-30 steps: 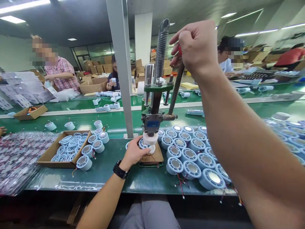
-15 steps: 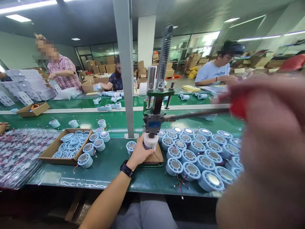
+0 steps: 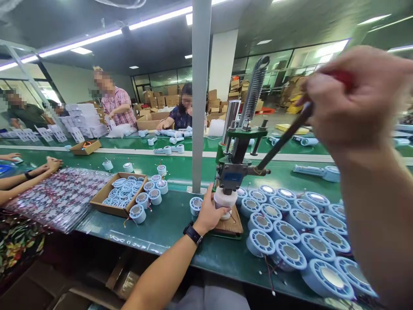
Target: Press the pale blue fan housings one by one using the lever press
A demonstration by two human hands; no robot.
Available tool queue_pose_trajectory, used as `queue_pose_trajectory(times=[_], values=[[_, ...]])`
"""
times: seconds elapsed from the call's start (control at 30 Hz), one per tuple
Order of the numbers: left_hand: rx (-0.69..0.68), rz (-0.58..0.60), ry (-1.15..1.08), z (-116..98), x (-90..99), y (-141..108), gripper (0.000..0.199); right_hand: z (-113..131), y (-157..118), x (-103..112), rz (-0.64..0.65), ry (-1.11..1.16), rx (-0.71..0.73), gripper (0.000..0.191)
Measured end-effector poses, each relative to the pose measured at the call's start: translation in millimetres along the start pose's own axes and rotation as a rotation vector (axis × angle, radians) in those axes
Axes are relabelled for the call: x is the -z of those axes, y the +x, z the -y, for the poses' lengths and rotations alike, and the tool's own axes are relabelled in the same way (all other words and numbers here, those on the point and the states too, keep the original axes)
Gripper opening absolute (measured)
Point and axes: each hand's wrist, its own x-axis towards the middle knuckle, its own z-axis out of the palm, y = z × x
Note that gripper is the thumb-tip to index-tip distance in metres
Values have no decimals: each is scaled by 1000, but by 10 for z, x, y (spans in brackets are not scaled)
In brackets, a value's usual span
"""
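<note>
A hand-lever press [image 3: 232, 176] with a tall spring stands in front of me on the green bench. My right hand [image 3: 361, 92] is closed round the red grip [image 3: 345, 79] of its lever [image 3: 285, 135], which slants upward to the right. Under the ram is a white round part [image 3: 225, 198]. Around its lower left side my left hand [image 3: 209, 213] is curled, thumb in front, just over the press's brown base plate [image 3: 234, 226]. What lies beneath the white part is mostly hidden by the fingers. One light-blue motor housing [image 3: 195, 206] stands beside my left hand.
Many light-blue round housings [image 3: 286, 232] with wires crowd the right of the bench. To the left are a cardboard box [image 3: 97, 202] of blue rings, more housings and a stack of wired boards [image 3: 58, 193]. A grey post [image 3: 200, 107] rises behind the press. Co-workers sit opposite and left.
My right hand has raised the lever from nearly level to a steep slant. The view has swung to the left. My left hand stays at the white part under the ram.
</note>
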Motion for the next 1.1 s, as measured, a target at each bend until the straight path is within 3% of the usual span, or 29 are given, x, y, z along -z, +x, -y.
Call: queue_pose_trajectory(times=[0.1, 0.2, 0.33, 0.5, 0.6, 0.67, 0.73, 0.8, 0.9, 1.0, 1.1], values=[[-53, -30, 162, -114, 79, -194, 89, 40, 479, -386, 63, 6, -27, 21], [-45, -89, 360, -190, 259, -446, 73, 0, 539, -566, 35, 10, -20, 18], [-14, -102, 547, -148, 533, -599, 62, -22, 467, -557, 4, 0, -56, 14], [-33, 16, 764, 62, 715, -603, 66, -48, 474, -540, -26, 34, -36, 17], [-101, 77, 990, 2, 821, -570, 64, -79, 475, -570, -67, 24, 4, 16], [-180, 89, 1092, -214, 977, -407, 49, -63, 469, -587, -86, 23, -4, 15], [-214, 25, 1126, -518, 1220, -55, 32, -12, 463, -598, -106, 24, -50, 15], [-113, -148, 1163, -792, 1499, 441, 18, 49, 461, -606, -124, 13, -100, 16], [-26, -217, 1173, -952, 1804, 1153, 25, 94, 466, -617, -143, 3, -116, 16], [37, -201, 1178, -881, 1842, 1536, 32, 76, 459, -621, -157, 36, -80, 16], [47, -178, 1192, -860, 1736, 1569, 20, 55, 431, -615, -171, 49, -56, 16]])
